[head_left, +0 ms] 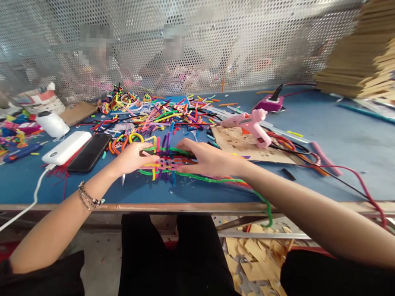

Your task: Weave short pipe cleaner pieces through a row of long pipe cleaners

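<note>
Inwardly angled, left hand [134, 158] and right hand [207, 159] grip woven strips [167, 164].

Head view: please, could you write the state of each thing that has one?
Left hand, closed on the woven strips.
Right hand, closed on their other end.
Woven strips, interlaced, ends sticking out.
Long green strip, loose end past the edge of the table.
Pink glue gun, lying on cardboard, not held.
White power bank, cable plugged in.
Black phone, lying flat, screen dark.
</note>
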`<action>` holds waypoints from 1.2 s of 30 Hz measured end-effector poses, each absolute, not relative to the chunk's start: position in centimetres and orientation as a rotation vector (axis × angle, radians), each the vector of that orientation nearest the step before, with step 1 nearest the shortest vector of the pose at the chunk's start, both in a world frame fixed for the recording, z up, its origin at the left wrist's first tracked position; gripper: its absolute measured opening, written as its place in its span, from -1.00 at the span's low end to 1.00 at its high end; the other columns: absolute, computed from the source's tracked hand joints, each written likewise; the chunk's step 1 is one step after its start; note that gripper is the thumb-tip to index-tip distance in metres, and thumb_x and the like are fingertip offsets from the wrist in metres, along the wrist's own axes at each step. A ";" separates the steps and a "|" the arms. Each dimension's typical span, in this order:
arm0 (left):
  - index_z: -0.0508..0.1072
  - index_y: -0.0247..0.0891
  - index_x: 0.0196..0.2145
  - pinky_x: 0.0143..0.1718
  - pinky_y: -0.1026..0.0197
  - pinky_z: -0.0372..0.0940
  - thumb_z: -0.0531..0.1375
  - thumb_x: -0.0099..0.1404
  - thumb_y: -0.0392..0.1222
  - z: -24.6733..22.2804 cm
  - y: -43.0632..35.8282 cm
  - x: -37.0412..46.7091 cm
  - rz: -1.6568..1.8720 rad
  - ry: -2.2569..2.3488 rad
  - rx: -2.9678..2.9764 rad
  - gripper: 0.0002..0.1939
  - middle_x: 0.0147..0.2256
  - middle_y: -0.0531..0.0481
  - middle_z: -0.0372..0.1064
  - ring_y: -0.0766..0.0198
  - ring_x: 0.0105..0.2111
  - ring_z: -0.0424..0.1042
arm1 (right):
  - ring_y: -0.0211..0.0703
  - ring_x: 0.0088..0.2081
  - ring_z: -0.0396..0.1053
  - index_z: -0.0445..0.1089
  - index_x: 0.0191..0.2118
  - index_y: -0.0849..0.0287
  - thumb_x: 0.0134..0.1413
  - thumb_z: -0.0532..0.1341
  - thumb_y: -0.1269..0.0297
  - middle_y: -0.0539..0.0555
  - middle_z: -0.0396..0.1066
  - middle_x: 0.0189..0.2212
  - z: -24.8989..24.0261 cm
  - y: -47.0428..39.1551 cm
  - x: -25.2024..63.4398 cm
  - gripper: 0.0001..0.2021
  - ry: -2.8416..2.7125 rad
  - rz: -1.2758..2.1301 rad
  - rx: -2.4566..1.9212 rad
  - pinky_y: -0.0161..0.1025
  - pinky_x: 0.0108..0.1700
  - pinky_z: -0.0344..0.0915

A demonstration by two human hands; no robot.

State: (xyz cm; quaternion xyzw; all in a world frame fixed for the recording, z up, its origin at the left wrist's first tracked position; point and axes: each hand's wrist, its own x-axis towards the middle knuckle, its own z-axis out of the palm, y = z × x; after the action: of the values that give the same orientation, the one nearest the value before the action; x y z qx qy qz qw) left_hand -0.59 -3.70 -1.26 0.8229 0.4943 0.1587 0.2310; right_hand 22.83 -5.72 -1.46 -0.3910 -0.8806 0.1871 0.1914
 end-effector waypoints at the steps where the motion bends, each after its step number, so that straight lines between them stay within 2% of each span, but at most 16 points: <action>1: 0.39 -0.39 0.02 -0.32 0.22 0.40 0.19 0.19 0.03 -1.1 -3.8 -0.4 0.471 1.361 2.261 -0.47 -0.16 -0.17 0.50 0.13 -0.25 0.50 | -0.17 -0.32 0.33 0.24 -0.06 0.25 0.07 0.17 0.12 0.12 0.40 -0.25 -1.1 -5.7 22.7 -0.62 -2.446 0.553 -1.077 -0.28 -0.29 0.22; 3: 0.46 -0.38 -0.08 -0.38 0.26 0.38 0.20 0.19 -0.03 -0.9 -4.1 -0.1 0.516 1.349 2.268 -0.58 -0.24 -0.10 0.52 0.18 -0.31 0.49 | -0.23 -0.36 0.32 0.32 -0.13 0.25 0.14 0.09 0.14 0.06 0.41 -0.33 -0.5 -5.6 22.2 -0.71 -2.389 0.587 -1.051 -0.31 -0.33 0.21; 6: 0.50 -0.33 -0.25 -0.47 0.31 0.31 0.24 0.14 -0.06 -0.5 -4.4 0.2 0.532 1.319 2.309 -0.70 -0.38 0.01 0.51 0.25 -0.43 0.45 | -0.28 -0.46 0.26 0.36 -0.36 0.24 0.14 0.06 0.22 0.00 0.35 -0.50 -0.1 -5.4 21.5 -0.78 -2.301 0.592 -1.046 -0.34 -0.40 0.15; 10: 0.47 -0.30 -0.48 -0.46 0.29 0.19 0.28 0.06 0.05 0.9 -4.5 0.3 0.581 1.340 2.425 -0.69 -0.54 0.06 0.39 0.24 -0.47 0.36 | -0.31 -0.49 0.24 0.35 -0.43 0.24 0.06 0.13 0.31 -0.02 0.36 -0.53 0.1 -5.5 20.7 -0.86 -2.212 0.595 -1.040 -0.35 -0.42 0.12; 13: 0.47 -0.27 -0.45 -0.38 0.26 0.12 0.31 0.02 0.01 2.2 -4.5 0.6 0.660 1.365 2.502 -0.73 -0.47 0.04 0.39 0.21 -0.40 0.33 | -0.32 -0.50 0.24 0.35 -0.46 0.23 -0.02 0.18 0.36 -0.03 0.37 -0.54 0.2 -5.7 20.3 -0.92 -2.167 0.611 -1.022 -0.36 -0.43 0.13; 16: 0.42 -0.26 -0.49 -0.42 0.27 0.06 0.34 -0.04 -0.05 2.9 -4.5 1.0 0.669 1.345 2.506 -0.75 -0.59 0.12 0.27 0.27 -0.49 0.25 | -0.32 -0.51 0.24 0.31 -0.50 0.22 -0.07 0.19 0.39 -0.05 0.34 -0.57 0.3 -5.7 20.0 -0.93 -2.101 0.630 -1.002 -0.36 -0.44 0.13; 18: 0.35 -0.27 -0.56 -0.45 0.29 0.05 0.31 -0.01 -0.04 2.8 -4.3 1.2 0.674 1.316 2.470 -0.73 -0.63 0.16 0.18 0.32 -0.54 0.20 | -0.32 -0.51 0.24 0.29 -0.50 0.21 -0.06 0.18 0.36 -0.04 0.33 -0.57 0.4 -5.6 19.9 -0.92 -2.045 0.654 -0.989 -0.35 -0.45 0.14; 22: 0.29 -0.28 -0.61 -0.44 0.31 0.10 0.22 0.08 0.00 1.7 -3.8 1.2 0.695 1.231 2.355 -0.68 -0.59 0.15 0.20 0.35 -0.52 0.21 | -0.29 -0.44 0.30 0.29 -0.48 0.21 -0.05 0.18 0.31 -0.02 0.36 -0.51 0.4 -5.4 20.0 -0.90 -1.984 0.737 -0.924 -0.33 -0.38 0.22; 28: 0.38 -0.29 -0.53 -0.42 0.30 0.14 0.21 0.05 0.08 0.6 -3.7 1.0 0.714 1.164 2.193 -0.66 -0.55 0.13 0.27 0.35 -0.50 0.24 | -0.31 -0.47 0.24 0.25 -0.51 0.18 -0.07 0.19 0.23 -0.05 0.30 -0.54 -0.2 -4.9 19.9 -0.84 -1.948 0.876 -0.813 -0.31 -0.38 0.23; 32: 0.38 -0.29 -0.54 -0.41 0.29 0.16 0.21 0.01 0.07 0.6 -4.2 1.1 0.731 1.152 2.096 -0.67 -0.53 0.09 0.30 0.34 -0.49 0.24 | -0.30 -0.45 0.25 0.22 -0.47 0.16 -0.10 0.18 0.18 -0.04 0.30 -0.50 -0.6 -4.9 19.5 -0.82 -1.908 0.966 -0.710 -0.29 -0.37 0.27; 36: 0.35 -0.27 -0.57 -0.45 0.30 0.15 0.23 -0.01 0.08 0.7 -4.6 1.1 0.743 1.153 2.032 -0.67 -0.58 0.12 0.24 0.36 -0.53 0.19 | -0.31 -0.43 0.24 0.21 -0.42 0.16 -0.09 0.18 0.18 -0.03 0.29 -0.45 -0.7 -5.2 19.2 -0.82 -1.869 0.972 -0.671 -0.30 -0.34 0.26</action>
State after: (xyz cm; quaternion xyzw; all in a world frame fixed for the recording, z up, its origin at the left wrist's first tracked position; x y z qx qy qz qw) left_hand 1.09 -4.57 0.71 0.7801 0.4426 0.2851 0.3382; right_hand 19.21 -5.17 -0.67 -0.2713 -0.7554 0.3929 0.4487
